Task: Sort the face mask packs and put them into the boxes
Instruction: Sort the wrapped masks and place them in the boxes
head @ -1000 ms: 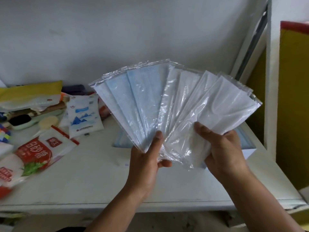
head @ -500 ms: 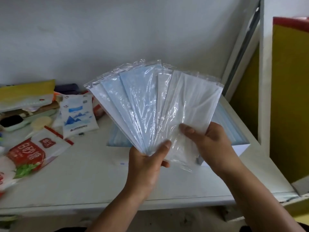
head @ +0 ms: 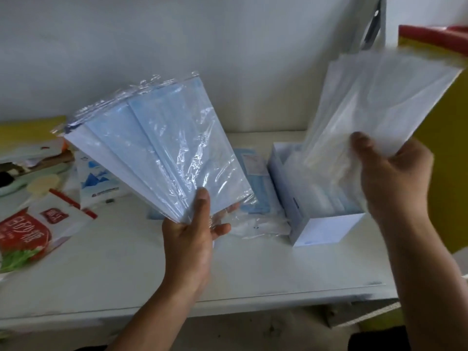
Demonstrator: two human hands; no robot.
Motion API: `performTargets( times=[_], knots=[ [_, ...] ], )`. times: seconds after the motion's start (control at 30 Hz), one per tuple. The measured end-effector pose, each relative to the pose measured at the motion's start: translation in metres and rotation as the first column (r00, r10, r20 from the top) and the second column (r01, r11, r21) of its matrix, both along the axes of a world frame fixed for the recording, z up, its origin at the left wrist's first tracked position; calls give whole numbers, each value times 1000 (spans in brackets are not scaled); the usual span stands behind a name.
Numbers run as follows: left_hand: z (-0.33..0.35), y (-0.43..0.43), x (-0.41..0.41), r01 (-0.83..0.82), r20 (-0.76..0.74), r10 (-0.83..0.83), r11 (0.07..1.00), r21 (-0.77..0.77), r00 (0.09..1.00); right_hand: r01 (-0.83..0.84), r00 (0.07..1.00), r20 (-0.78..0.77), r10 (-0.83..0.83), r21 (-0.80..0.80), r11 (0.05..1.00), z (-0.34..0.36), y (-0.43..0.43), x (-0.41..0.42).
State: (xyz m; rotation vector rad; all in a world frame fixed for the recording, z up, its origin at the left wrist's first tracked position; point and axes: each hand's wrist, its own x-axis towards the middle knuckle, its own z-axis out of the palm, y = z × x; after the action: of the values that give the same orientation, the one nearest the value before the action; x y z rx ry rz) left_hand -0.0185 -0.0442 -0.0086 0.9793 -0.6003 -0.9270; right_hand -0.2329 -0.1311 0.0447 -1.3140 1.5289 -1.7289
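Now I see my left hand gripping a fan of blue mask packs by their lower ends, thumb pressed on top, raised above the bench. My right hand pinches a blurred bunch of white mask packs over the open white box, which already holds packs. A few loose packs lie just left of the box.

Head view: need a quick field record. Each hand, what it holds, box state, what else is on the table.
left hand: grips fanned blue mask packs
right hand: grips white mask packs, raised, overlapping the box in this view
box: open, upright on table, packs inside
loose packs: lying on table, left of box
clutter: food bags at table's left end
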Motion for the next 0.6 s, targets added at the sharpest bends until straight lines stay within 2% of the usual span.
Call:
performTargets(
  times=[0.1,0.17,0.23,0.3,0.4,0.6],
  knots=[
    [0,-1,1,-14,-3,14,1000,11,1000,109,945,-314,-91,39,993,3,-8,-13],
    [0,-2,0,-26,-3,26,999,19,1000,118,856,-516,-19,161,980,-2,-10,-13],
    [1,-3,-1,-35,8,35,999,27,999,82,759,-632,154,327,941,-9,-11,-7],
    [1,-3,-2,-34,20,34,999,28,999,45,664,-672,326,471,881,-17,-11,0],
    [2,-2,-4,-25,24,24,999,33,999,46,574,-721,387,500,865,-25,-11,7],
    [2,0,-1,-36,21,36,999,19,999,44,605,-741,292,398,916,-25,-15,4]
  ],
)
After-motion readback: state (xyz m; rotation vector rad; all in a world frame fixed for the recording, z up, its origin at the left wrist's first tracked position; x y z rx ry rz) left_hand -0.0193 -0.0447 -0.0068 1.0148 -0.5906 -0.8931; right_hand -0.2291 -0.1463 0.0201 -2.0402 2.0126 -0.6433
